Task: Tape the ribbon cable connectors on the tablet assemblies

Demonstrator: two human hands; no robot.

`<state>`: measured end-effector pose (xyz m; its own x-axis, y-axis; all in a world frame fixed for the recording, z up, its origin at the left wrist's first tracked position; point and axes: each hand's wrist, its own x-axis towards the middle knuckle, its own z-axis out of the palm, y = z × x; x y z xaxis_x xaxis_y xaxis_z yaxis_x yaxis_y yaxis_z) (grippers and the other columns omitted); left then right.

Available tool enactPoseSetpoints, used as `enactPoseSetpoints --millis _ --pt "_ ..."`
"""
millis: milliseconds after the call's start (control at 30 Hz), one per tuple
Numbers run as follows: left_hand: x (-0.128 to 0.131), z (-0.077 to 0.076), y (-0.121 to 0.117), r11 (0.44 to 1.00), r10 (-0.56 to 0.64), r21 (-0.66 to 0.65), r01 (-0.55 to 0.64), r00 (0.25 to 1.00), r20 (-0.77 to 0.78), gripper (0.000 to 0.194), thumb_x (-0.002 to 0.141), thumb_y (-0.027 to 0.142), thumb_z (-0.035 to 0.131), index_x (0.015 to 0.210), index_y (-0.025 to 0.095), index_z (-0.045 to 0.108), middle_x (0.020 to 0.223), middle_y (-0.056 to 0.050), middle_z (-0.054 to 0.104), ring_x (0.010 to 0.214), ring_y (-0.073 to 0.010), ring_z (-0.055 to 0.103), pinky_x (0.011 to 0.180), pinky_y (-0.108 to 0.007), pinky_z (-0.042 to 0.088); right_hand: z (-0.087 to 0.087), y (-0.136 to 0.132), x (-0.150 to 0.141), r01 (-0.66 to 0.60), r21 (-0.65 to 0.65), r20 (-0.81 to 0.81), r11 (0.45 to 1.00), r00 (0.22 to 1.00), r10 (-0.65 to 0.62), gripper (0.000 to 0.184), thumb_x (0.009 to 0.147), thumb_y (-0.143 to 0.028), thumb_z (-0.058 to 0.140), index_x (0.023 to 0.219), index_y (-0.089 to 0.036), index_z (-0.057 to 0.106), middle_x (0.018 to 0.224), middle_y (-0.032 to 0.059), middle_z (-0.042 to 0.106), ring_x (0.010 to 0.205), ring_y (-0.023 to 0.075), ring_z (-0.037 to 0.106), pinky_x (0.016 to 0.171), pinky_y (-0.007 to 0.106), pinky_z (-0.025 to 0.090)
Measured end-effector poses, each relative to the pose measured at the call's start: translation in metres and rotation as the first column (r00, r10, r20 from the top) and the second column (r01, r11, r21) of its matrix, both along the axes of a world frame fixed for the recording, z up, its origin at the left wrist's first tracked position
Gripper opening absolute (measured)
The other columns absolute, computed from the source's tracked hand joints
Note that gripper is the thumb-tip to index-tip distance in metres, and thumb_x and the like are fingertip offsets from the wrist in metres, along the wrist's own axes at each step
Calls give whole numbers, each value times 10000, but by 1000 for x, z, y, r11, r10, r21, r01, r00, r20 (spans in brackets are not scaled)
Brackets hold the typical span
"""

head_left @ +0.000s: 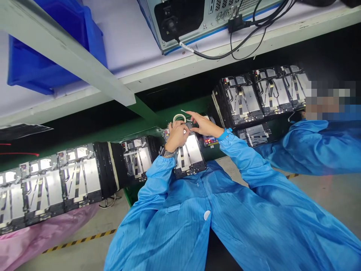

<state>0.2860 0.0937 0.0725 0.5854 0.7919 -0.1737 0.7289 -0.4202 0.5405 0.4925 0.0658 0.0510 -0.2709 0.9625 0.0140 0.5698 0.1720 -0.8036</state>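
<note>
While L hand [177, 136] holds tape [179, 118], R hand [205, 125] on module [191, 126], PSU [194, 26] reads SUPER

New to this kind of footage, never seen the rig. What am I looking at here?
This is one view from a camera worn on the head of a person in a blue coat, looking down at their bare hands. Their left hand holds a roll of pale tape. Their right hand reaches across, its fingers at the dark end of a flat metal-and-black unit. More units lie in a row along a green bench. A co-worker's blue sleeve shows at right.
</note>
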Motion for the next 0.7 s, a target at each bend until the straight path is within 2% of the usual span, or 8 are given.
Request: enactPoseSetpoints --millis 200,333,467,500,567,633,700 --pt "4 1 10 995 39 -85 -44 997 -60 22 892 253 672 893 244 693 1349 -80 653 1375 -308 505 1266 -564 197 -9 -6 -5 95 -88 -83 992 991 -102 905 840 -211 711 1641 -205 287 1234 102 579 1026 245 613 967 444 542" --pt "5 6 19 989 85 -108 -99 989 -124 253 843 322 760 1034 255 608 1215 -78 675 1293 -319 543 1209 -538 264 -8 -4 -2 124 -123 -125 985 982 -140 965 801 -236 736 1647 -215 271 1187 70 588 957 214 614 889 383 547" --pt "4 11 32 968 75 -224 -113 982 -173 350 818 373 797 1042 264 551 1139 -43 685 1170 -301 608 1129 -498 328 10 0 11 187 -64 -234 980 952 -197 844 845 -224 691 1607 -221 327 1022 18 629 828 174 601 798 321 530" --pt "4 11 35 962 70 -251 -112 983 -171 359 813 382 801 1033 263 543 1119 -29 687 1133 -290 622 1112 -488 337 16 2 14 167 -63 -247 984 953 -177 802 859 -214 675 1591 -217 349 966 4 634 795 166 594 770 307 520" --pt "4 12 39 955 67 -278 -108 986 -155 375 800 392 811 1016 263 533 1094 -4 689 1084 -275 638 1086 -470 347 23 5 15 48 -92 -223 995 972 -68 765 862 -183 670 1569 -207 379 883 -18 636 752 158 587 723 281 496" --pt "3 12 40 952 72 -287 -110 987 -141 382 788 387 819 1006 263 531 1082 8 691 1073 -273 643 1063 -457 353 25 8 11 -88 -147 -156 985 986 64 779 838 -134 677 1559 -195 388 834 -34 632 728 153 588 683 259 467" --pt "3 13 40 948 80 -295 -117 987 -137 382 782 370 818 1006 264 528 1081 10 694 1079 -275 647 1044 -449 361 24 13 3 -170 -196 -86 966 984 155 793 828 -85 665 1558 -190 376 807 -43 632 716 150 593 656 246 440"
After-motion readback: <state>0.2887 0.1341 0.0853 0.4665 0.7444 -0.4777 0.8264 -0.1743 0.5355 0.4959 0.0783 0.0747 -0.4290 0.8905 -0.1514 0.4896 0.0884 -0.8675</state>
